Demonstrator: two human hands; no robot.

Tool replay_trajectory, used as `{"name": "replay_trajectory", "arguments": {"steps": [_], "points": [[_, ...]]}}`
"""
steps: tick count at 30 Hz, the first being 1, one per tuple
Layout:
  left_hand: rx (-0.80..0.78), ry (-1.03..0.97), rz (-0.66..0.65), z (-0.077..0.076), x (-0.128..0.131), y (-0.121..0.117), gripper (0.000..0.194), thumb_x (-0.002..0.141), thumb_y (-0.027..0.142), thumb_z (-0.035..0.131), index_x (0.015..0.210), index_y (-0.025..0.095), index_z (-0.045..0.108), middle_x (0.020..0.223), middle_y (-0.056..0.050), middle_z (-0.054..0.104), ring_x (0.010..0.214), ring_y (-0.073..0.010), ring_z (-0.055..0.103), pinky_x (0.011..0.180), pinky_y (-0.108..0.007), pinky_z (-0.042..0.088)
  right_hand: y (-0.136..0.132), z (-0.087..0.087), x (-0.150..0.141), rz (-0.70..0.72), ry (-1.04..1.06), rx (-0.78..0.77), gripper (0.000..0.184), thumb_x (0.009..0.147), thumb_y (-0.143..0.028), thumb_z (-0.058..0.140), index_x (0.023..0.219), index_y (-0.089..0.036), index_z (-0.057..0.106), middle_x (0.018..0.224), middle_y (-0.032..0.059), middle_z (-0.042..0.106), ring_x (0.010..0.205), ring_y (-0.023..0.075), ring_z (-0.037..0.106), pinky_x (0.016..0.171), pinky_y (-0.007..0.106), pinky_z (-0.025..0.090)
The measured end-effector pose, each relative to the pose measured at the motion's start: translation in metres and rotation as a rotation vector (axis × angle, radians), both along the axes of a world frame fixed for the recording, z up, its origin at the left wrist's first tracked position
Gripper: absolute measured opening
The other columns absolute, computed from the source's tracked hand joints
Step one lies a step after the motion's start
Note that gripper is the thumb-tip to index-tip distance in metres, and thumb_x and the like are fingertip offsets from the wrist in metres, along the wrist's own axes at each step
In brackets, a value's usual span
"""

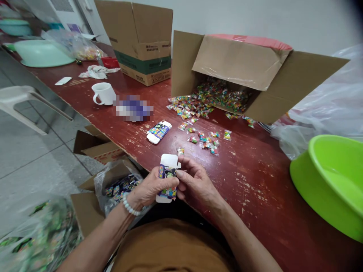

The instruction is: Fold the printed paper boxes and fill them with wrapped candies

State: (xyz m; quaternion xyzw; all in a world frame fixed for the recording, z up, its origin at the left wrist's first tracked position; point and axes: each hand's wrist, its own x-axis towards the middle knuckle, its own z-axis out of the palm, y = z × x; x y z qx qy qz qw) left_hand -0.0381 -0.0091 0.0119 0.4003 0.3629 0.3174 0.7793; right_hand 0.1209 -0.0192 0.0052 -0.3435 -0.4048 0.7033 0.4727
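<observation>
A small printed candy box (pixel 168 177), blue and purple with a cartoon figure, is held over the table's front edge with its white end flaps sticking out. My left hand (pixel 154 185), with a pale bead bracelet at the wrist, grips it from the left, thumb across the front. Thumb and bent fingers of my right hand (pixel 194 177) close on the box's right edge. Beyond the hands lies a flattened carton (pixel 159 132) of similar print. Several wrapped candies (pixel 208 141) are scattered nearby, one just past the held box.
A tipped cardboard box (pixel 241 60) spills wrapped candies onto the red table (pixel 255 181). A tall carton (pixel 144 49) and white mug (pixel 103 93) stand left of it, a green basin (pixel 326 181) at right. Below left are an open box with packets (pixel 121 187) and a plastic stool (pixel 22 98).
</observation>
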Motion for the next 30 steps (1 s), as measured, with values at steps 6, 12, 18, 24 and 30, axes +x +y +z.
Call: {"name": "replay_trajectory", "arguments": {"steps": [6, 12, 18, 24, 30], "points": [[0.067, 0.125, 0.102, -0.008, 0.005, 0.007, 0.039, 0.068, 0.039, 0.085, 0.091, 0.012, 0.069, 0.078, -0.005, 0.072, 0.066, -0.0150, 0.067, 0.061, -0.023, 0.052, 0.004, -0.003, 0.000, -0.216, -0.254, 0.033, 0.021, 0.081, -0.039, 0.069, 0.085, -0.018, 0.067, 0.058, -0.0046, 0.057, 0.046, 0.0087, 0.048, 0.047, 0.022, 0.042], [0.311, 0.255, 0.434, -0.007, 0.014, -0.008, 0.060, 0.076, 0.027, 0.078, 0.126, 0.022, 0.046, 0.094, 0.000, 0.070, 0.078, -0.0142, 0.068, 0.071, -0.025, 0.057, 0.012, -0.001, 0.005, -0.384, -0.366, 0.105, 0.030, 0.082, -0.035, 0.068, 0.106, -0.019, 0.066, 0.082, 0.0006, 0.070, 0.068, 0.0139, 0.062, 0.065, 0.026, 0.050], [0.409, 0.257, 0.457, -0.010, 0.012, -0.017, 0.051, 0.083, 0.027, 0.071, 0.129, 0.025, 0.049, 0.114, -0.004, 0.067, 0.089, -0.0140, 0.067, 0.076, -0.024, 0.056, 0.007, -0.006, 0.002, -0.388, -0.179, 0.105, 0.026, 0.081, -0.034, 0.072, 0.102, -0.022, 0.065, 0.085, -0.0006, 0.069, 0.074, 0.0136, 0.062, 0.070, 0.025, 0.049], [0.271, 0.141, 0.265, -0.009, 0.004, -0.005, 0.025, 0.083, 0.030, 0.073, 0.102, 0.020, 0.059, 0.080, 0.003, 0.064, 0.067, -0.0079, 0.056, 0.064, -0.018, 0.049, 0.013, -0.015, 0.015, -0.227, -0.221, 0.015, 0.025, 0.078, -0.040, 0.076, 0.073, -0.017, 0.069, 0.071, -0.0008, 0.065, 0.065, 0.0115, 0.055, 0.067, 0.025, 0.044], [0.214, 0.105, 0.267, -0.009, 0.007, -0.006, 0.023, 0.084, 0.031, 0.074, 0.096, 0.018, 0.059, 0.081, 0.002, 0.064, 0.070, -0.0076, 0.057, 0.066, -0.017, 0.049, 0.022, -0.011, 0.021, -0.178, -0.101, -0.081, 0.038, 0.063, -0.033, 0.088, 0.094, -0.021, 0.070, 0.079, -0.0006, 0.071, 0.073, 0.0148, 0.064, 0.074, 0.029, 0.049]]}}
